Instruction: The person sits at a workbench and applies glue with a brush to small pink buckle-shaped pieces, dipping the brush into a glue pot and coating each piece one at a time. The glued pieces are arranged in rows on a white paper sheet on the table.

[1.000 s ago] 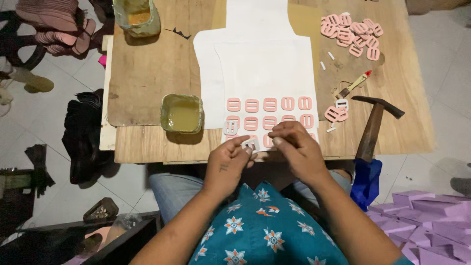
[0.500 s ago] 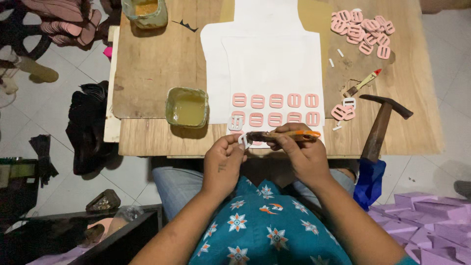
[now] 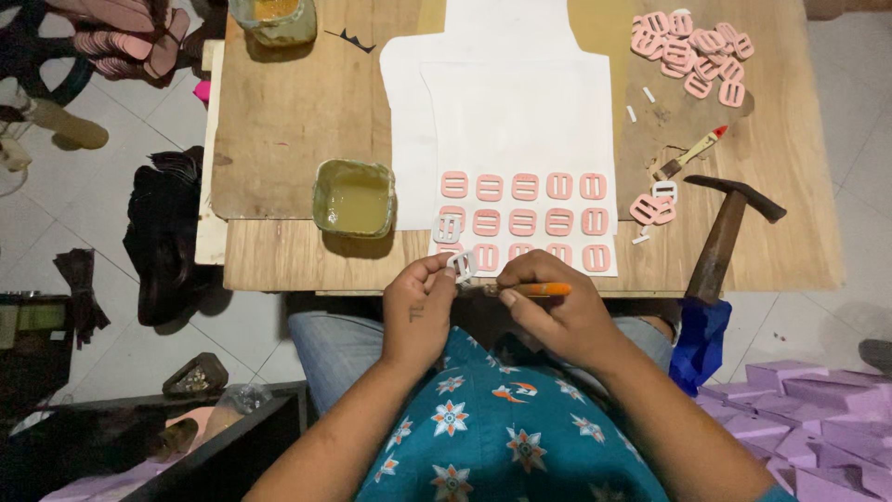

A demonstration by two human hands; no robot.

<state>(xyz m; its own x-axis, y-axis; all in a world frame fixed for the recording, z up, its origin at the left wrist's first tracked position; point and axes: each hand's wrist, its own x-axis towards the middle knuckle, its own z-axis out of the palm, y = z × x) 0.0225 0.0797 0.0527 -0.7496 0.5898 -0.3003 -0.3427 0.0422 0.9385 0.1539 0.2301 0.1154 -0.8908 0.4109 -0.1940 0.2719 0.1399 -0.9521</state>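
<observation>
Between your fingertips, your left hand (image 3: pixel 420 311) pinched a white buckle (image 3: pixel 462 265) so your right hand (image 3: pixel 556 316), closed on an orange-handled brush (image 3: pixel 530 290), could reach it. Just beyond lay rows of pink buckles (image 3: pixel 523 220) on white paper (image 3: pixel 517 112), the glue tub (image 3: pixel 354 198) left of them.

Craft workshop, hammer (image 3: pixel 728 234), glue tub (image 3: pixel 353 197), buckles (image 3: pixel 522 221)

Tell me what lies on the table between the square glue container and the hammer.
In the head view, between the glue container and the hammer lies white paper carrying rows of pink buckles, then a few loose pink buckles on bare wood.
</observation>
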